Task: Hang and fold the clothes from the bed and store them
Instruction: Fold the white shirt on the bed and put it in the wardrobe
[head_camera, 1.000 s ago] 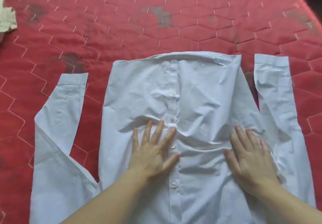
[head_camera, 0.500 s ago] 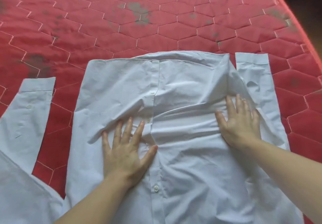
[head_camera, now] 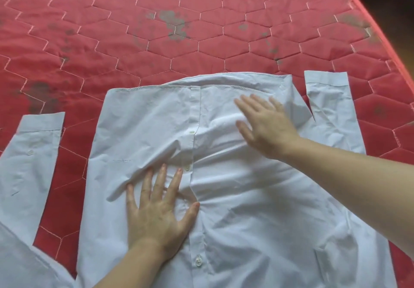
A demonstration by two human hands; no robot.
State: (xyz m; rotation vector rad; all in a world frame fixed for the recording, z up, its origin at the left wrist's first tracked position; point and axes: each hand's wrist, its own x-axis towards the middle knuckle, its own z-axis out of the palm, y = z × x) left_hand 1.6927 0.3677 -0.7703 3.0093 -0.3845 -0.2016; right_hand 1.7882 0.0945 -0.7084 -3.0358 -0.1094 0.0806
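- The white shirt [head_camera: 257,209] lies front-up and buttoned on the red quilted mattress [head_camera: 201,30], hem toward the far side. The collar end is out of view at the near edge.
- The step in hand, as judged, is smoothing the body panel flat before any fold is made.
- The left hand [head_camera: 156,209] lies flat with fingers spread, palm down, just left of the button placket [head_camera: 192,149]. It grips nothing; it only presses the cloth.
- The right hand [head_camera: 266,126] is also flat and open, fingers extended toward the hem on the right front panel. It holds nothing. Whether its palm bears full weight on the cloth cannot be told.
- A cluster of creases sits between the 2 hands, around the placket. The person does well to keep the left hand as an anchor and stroke outward with the right, toward hem and side seam, so the slack leaves the panel instead of bunching at the buttons.
- Pressure is best kept light and even. Thin woven cotton of this kind probably slides on the quilting and drags if pushed hard.
- The left sleeve [head_camera: 29,164] and the right sleeve [head_camera: 329,102] lie alongside the body, cuffs toward the far side. Each needs to be flat before it is folded inward.
- Risk, as judged: folding over a trapped crease sets it into the stored shirt.
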